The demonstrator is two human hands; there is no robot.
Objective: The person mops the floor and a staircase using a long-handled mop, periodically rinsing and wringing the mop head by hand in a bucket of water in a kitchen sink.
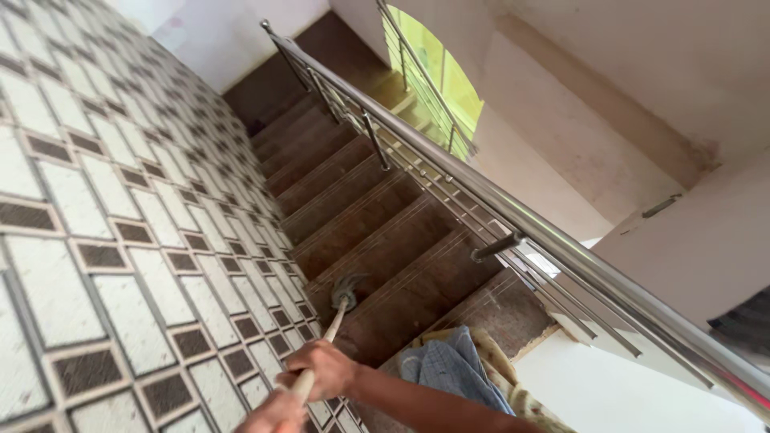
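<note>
Both hands, right hand (321, 367) above left hand (273, 415), grip clamped on the mop handle (327, 337); its grey mop head (346, 287) rests on a brown stair tread (401, 265) beside the tiled wall (120, 240). A wet tread could cause slipping, I judge. The steel railing (513, 212) hems the right side; room stays open upstairs.

We see brown stairs (377, 240) rising ahead. A mop head (346, 287) rests on one step. Folded cloth (449, 369) lies lower down.

Bare forearm, no sleeve, blue-grey cloth garment (449, 365), patterned beige fabric (513, 385) beneath
</note>
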